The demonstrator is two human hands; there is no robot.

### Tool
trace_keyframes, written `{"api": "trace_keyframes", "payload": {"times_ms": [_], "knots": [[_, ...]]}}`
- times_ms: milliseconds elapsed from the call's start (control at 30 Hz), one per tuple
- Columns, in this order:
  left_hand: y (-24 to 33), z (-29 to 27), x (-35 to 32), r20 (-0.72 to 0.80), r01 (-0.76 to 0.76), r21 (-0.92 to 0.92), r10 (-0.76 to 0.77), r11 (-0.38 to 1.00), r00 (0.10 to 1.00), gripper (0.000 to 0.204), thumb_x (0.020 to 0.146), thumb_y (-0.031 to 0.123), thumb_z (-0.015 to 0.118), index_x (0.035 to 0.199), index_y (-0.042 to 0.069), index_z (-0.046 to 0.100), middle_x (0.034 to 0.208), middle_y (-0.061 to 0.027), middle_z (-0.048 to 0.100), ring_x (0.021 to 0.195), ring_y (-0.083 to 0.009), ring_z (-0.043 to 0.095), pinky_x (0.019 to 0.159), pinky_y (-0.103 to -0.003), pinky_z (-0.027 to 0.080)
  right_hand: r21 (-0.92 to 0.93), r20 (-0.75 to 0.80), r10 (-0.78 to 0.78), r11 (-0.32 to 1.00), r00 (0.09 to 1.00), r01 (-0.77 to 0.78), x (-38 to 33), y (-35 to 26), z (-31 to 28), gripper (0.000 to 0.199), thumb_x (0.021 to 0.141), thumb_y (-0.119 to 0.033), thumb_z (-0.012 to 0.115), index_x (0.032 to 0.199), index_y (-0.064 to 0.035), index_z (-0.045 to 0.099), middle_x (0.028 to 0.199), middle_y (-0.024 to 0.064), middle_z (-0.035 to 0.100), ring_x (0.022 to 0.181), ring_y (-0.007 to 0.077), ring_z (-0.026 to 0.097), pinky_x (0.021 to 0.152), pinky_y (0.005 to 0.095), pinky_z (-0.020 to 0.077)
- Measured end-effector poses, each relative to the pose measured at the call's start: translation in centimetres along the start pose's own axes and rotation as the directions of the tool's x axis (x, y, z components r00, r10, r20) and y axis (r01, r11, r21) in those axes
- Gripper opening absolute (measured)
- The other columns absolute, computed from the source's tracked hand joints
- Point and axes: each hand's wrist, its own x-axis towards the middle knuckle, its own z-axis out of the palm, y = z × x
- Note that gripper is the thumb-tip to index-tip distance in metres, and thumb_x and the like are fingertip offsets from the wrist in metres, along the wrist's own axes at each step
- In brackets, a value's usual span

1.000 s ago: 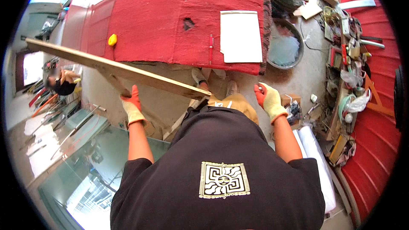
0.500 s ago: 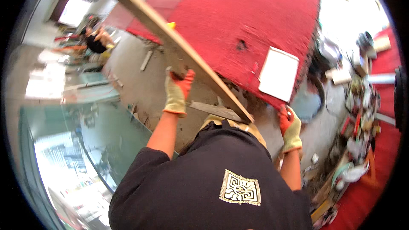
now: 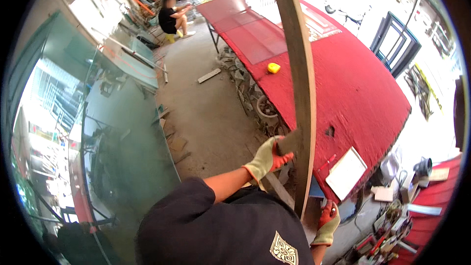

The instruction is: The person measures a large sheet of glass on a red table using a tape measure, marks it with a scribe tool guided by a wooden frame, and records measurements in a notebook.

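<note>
My left hand point(image 3: 271, 159), in a yellow-and-orange work glove, is closed on a short block at the side of a long wooden board point(image 3: 300, 68). The board stands steeply tilted in front of me, crossing the red-covered table point(image 3: 363, 88). My right hand point(image 3: 327, 223), gloved alike, is closed beside the table's near corner. A small dark end shows in its fingers; I cannot make out what it is. Close to that hand, a white rectangular panel point(image 3: 346, 173) and a thin red pen-like stick point(image 3: 327, 162) lie on the table. Farther off sits a yellow tape measure point(image 3: 274, 68).
Large glass sheets point(image 3: 132, 147) lean at my left. A person point(image 3: 171, 17) sits low at the far left. A loose wood strip point(image 3: 209, 75) lies on the floor. Tools and clutter point(image 3: 387, 225) crowd the right side. A round tub point(image 3: 266, 107) stands beneath the table edge.
The wooden board has swung from a leftward slant to nearly upright in view. My left hand has moved right with it. The view has turned, bringing the tape measure into full sight.
</note>
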Motion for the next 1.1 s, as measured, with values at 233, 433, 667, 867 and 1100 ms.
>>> {"api": "trace_keyframes", "payload": {"times_ms": [233,433,667,867,1100], "knots": [[2.6,-5.9,-5.7,-0.101,-0.035,-0.029,0.032,0.999,0.994,0.03,0.111,0.033,0.059,0.128,0.008,0.059,0.139,-0.0185,0.059,0.121,-0.0382,0.061,0.101,-0.052,0.059,-0.152,0.244,-0.039,0.985,0.969,0.078,-3.5,-7.9,9.1,0.035,0.109,-0.03,0.072,0.123,0.0011,0.078,0.086,0.0028,0.076,0.074,0.0096,0.065,0.069,0.0294,0.0542],[3.9,-10.4,-7.1,-0.081,-0.125,-0.113,0.116,0.986,0.99,0.034,0.105,0.031,0.067,0.128,0.007,0.061,0.14,-0.0162,0.061,0.127,-0.0373,0.061,0.107,-0.055,0.055,-0.25,0.313,-0.279,0.898,0.908,0.362,-6.2,-10.3,13.1,0.03,0.107,-0.028,0.072,0.12,-0.002,0.081,0.091,0.0118,0.08,0.072,0.0135,0.069,0.07,0.0307,0.0577],[2.5,-11.3,-7.5,-0.087,-0.008,-0.065,0.002,0.998,0.996,0.034,0.107,0.032,0.063,0.132,0.01,0.061,0.143,-0.0185,0.06,0.122,-0.0385,0.062,0.104,-0.055,0.055,-0.073,0.214,-0.233,0.964,0.948,0.254,-9.1,-11.7,11.2,0.029,0.107,-0.022,0.073,0.125,0.0,0.079,0.103,0.0051,0.081,0.082,0.0073,0.066,0.073,0.0273,0.0564],[-4.3,-9.1,-8.6,-0.243,0.225,0.371,-0.14,0.901,0.96,0.048,0.102,0.046,0.065,0.14,0.018,0.054,0.131,-0.0288,0.06,0.078,-0.0397,0.069,0.059,-0.043,0.06,-0.019,0.1,-0.287,0.957,0.953,0.29,-13.6,-15.1,3.9,0.042,0.104,-0.02,0.078,0.137,0.0043,0.071,0.097,0.0053,0.076,0.087,0.0104,0.069,0.078,0.0291,0.0594],[-21.7,-8.1,-14.3,0.431,-0.444,0.896,-0.229,-0.001,0.873,0.061,0.086,0.009,0.088,0.138,0.003,0.057,0.116,-0.0133,0.073,0.081,-0.0207,0.07,0.072,-0.037,0.06,0.051,-0.232,-0.428,0.892,0.874,0.45,-23.7,-16.5,-9.9,0.04,0.102,-0.024,0.082,0.131,0.0019,0.074,0.093,0.0054,0.078,0.084,0.007,0.069,0.076,0.0276,0.0578]]}}
